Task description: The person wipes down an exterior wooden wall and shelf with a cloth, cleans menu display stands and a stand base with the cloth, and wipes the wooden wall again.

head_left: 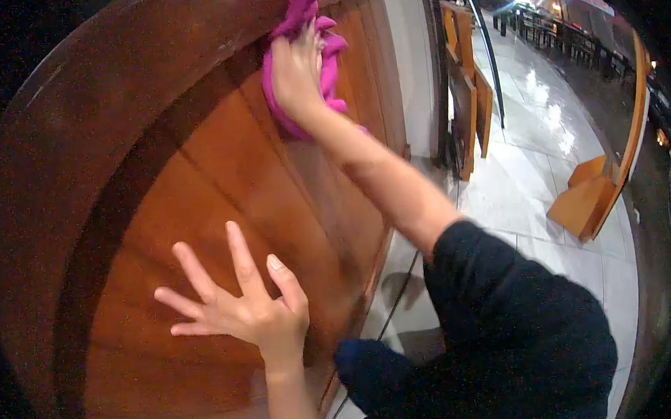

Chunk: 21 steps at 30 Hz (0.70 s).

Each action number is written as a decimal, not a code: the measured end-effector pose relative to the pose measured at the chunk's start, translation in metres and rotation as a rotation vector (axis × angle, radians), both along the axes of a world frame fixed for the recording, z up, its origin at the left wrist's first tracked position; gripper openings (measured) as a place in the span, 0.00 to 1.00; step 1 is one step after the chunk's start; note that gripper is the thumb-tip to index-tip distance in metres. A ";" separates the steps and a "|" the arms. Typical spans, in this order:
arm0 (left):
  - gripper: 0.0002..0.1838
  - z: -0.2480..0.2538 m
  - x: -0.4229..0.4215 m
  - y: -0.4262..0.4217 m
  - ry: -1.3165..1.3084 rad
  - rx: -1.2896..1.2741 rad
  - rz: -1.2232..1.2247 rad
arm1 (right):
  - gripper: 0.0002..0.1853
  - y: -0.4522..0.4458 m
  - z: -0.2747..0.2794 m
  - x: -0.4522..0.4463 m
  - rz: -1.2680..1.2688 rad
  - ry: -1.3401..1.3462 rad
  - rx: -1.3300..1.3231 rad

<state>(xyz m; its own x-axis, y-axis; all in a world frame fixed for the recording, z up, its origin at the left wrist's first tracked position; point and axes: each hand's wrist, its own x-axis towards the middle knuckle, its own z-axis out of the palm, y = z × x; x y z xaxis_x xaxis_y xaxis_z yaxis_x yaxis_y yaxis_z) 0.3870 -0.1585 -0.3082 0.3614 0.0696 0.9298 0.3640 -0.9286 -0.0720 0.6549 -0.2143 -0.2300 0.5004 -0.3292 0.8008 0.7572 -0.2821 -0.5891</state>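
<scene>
A bright pink cloth (334, 61) lies bunched against the upper part of a brown wooden panel (243, 176). My right hand (296, 73) presses on the cloth, its arm stretched up and away from my dark sleeve; part of the fingers is lost in the folds. Lower down, my left hand (242, 305) is open, fingers spread wide, holding nothing. It is in front of the same panel, and I cannot tell whether it touches the wood. A darker wooden frame (84, 185) curves around the panel's left side.
Pale glossy floor tiles (512, 181) run along the right. Wooden boards (466, 100) stand upright beside a white wall section (411, 69). An angular wooden piece (587, 200) is farther right. Dark furniture (546, 28) lines the background under bright lights.
</scene>
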 end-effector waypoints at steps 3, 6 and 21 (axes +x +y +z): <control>0.24 -0.004 0.041 -0.016 -0.019 -0.026 -0.070 | 0.33 -0.027 -0.079 0.013 0.013 -0.047 -0.088; 0.24 -0.015 0.087 -0.037 0.008 -0.016 0.016 | 0.31 -0.036 -0.239 0.068 -0.008 0.046 -0.087; 0.25 -0.050 0.243 -0.077 -0.015 0.239 0.593 | 0.08 -0.100 -0.075 0.181 0.201 -0.255 -0.347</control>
